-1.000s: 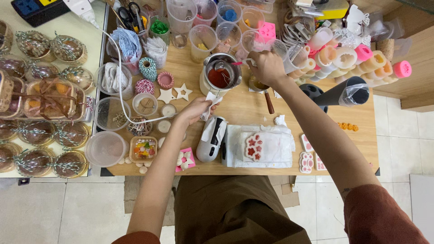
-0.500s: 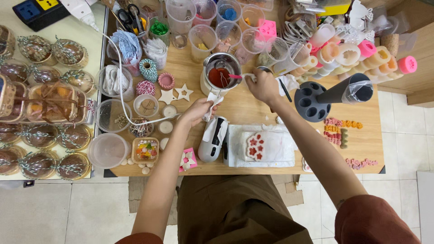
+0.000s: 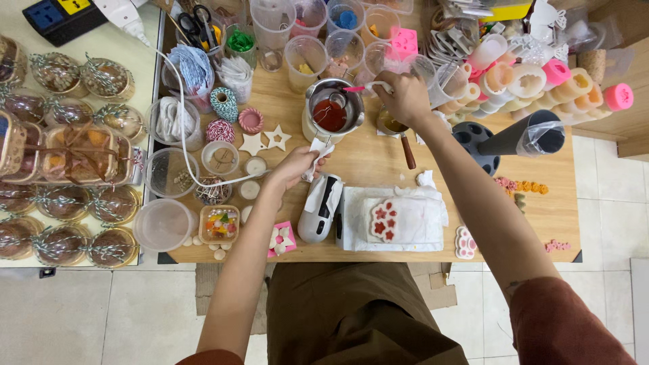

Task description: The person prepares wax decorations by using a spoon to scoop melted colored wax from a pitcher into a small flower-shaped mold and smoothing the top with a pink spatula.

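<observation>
- So my left hand [image 3: 292, 165] pinches the white cloth [image 3: 315, 157] at the metal pot [image 3: 330, 111], steadying it on the tabletop [image 3: 378, 152].
- Right hand [image 3: 404, 98] is clenched on the pink spoon [image 3: 358, 88], dipped over red liquid [image 3: 328, 116].

I am standing at a light wooden table [image 3: 534, 216] that is sitting on a floor [image 3: 81, 318] of pale square tiles. A white table [image 3: 145, 51] is butting against it on my left. A wooden cabinet [image 3: 625, 67] is standing at the far right. Soft, even light is falling everywhere.
</observation>
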